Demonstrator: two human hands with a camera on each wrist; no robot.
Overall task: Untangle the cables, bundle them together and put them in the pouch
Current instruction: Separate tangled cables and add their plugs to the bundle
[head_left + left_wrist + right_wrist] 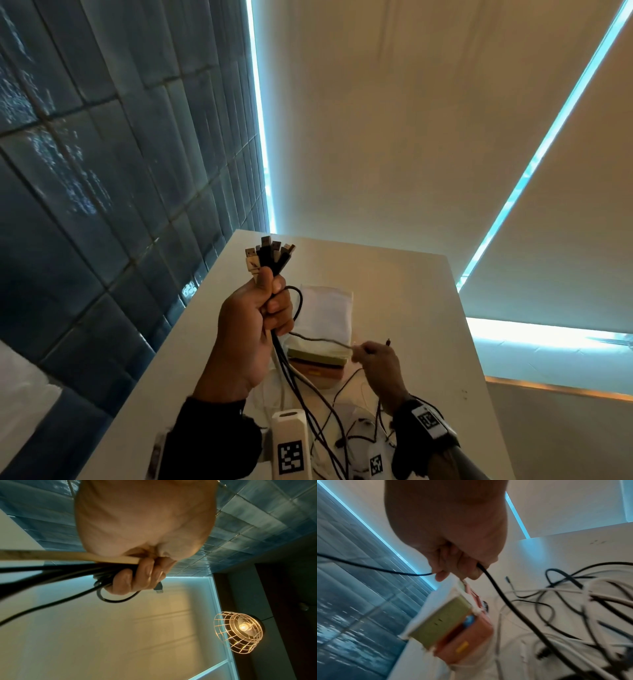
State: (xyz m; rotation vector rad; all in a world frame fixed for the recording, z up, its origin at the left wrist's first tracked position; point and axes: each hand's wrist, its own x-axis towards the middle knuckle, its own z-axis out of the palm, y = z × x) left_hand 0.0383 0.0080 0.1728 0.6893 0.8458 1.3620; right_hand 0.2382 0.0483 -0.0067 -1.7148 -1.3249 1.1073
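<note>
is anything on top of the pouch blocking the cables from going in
Yes. A green and orange box stack rests on the near part of the white pouch. The left hand grips the cable bundle above it.

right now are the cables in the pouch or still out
Out: the left hand grips the cables above the table; the white pouch lies flat there.

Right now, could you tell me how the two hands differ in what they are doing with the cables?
The left hand is raised and grips a whole bunch of cables with plugs upward; the right hand sits lower and pinches one thin cable. The left is a full fist, the right a fingertip hold. Both hold cables above the table.
</note>
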